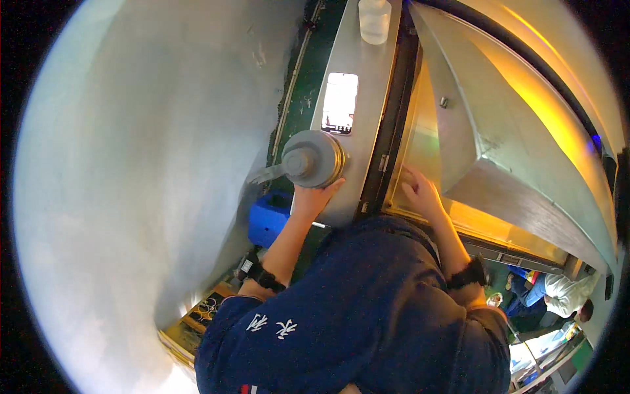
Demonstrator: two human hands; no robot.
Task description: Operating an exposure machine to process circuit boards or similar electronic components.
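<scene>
My left hand [315,199] is wrapped round the near side of a large water bottle, its thumb along the rim. The grey bottle [307,157] is seen from above, with a round cap and a strap sticking out to the left. It stands on or just over a narrow metal ledge [357,148]. On that ledge, beyond the bottle, lies a phone [340,102] with a bright white screen. My right hand [423,194] reaches over the yellow-lit opening of a machine, fingers spread and nothing visible in them.
A slanted metal cover [525,118] rises on the right inside the machine. A translucent plastic container [375,25] stands at the ledge's far end. Left of me are a blue plastic jug [266,220] and a big pale panel [151,164]. Another person [567,295] is at the lower right.
</scene>
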